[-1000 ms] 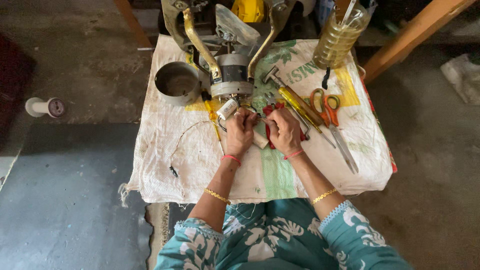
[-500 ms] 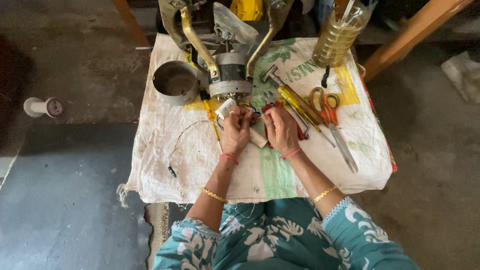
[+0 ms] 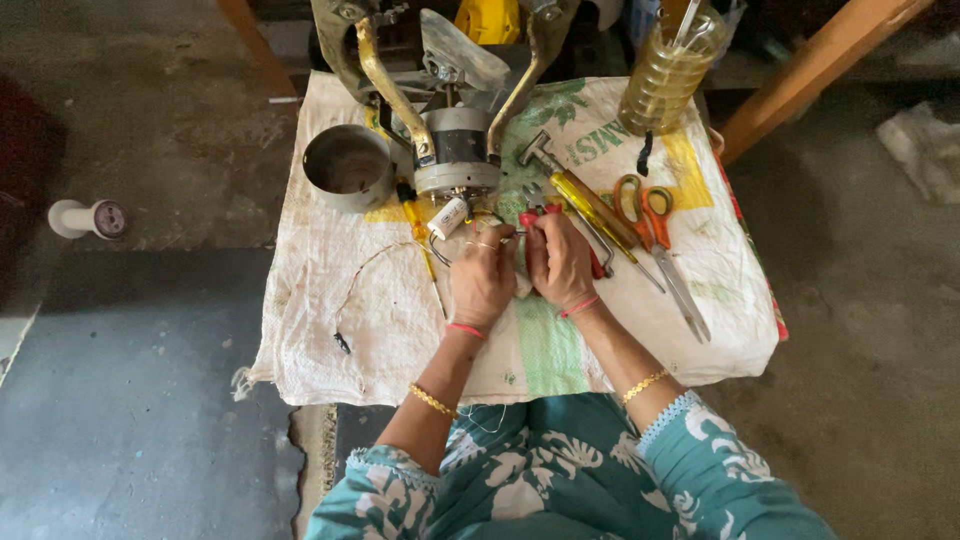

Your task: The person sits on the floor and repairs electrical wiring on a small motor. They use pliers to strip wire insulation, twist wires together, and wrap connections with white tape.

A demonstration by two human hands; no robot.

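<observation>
R hand [image 3: 560,262] gripping red pliers [image 3: 545,212], L hand [image 3: 484,278] pinching wire, prob.

Red-handled pliers [image 3: 545,215]: gripped in right hand [image 3: 560,262], handles poking out above the fingers, jaws hidden, just below & right of the motor [image 3: 456,150]. Thin wire [image 3: 440,255]: pinched by left hand [image 3: 483,280], curving up toward the motor base. Small white cylinder [image 3: 448,217], tilted, lies just below the motor, touching its wires.
</observation>
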